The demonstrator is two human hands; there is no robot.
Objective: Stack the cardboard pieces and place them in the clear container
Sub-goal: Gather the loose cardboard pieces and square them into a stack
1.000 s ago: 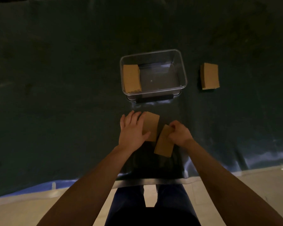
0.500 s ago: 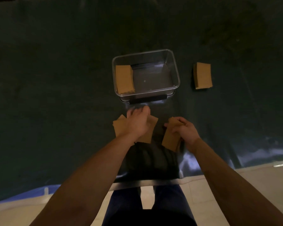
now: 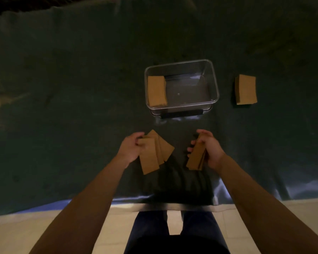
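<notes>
Two bare forearms reaching forward, well apart, left hand (image 3: 131, 150) curled with fingers closed on fanned cardboard pieces (image 3: 154, 153), right hand (image 3: 210, 149) gripping a tidier cardboard stack (image 3: 195, 158) (thumb side hidden), wrists slightly bent inward

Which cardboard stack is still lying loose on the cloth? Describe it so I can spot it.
Find the clear container in the middle of the dark cloth. Just to its right lies a neat cardboard stack, alone on the cloth. Unlike the stack inside the container or the pieces in either hand, nothing holds or encloses it.
</notes>
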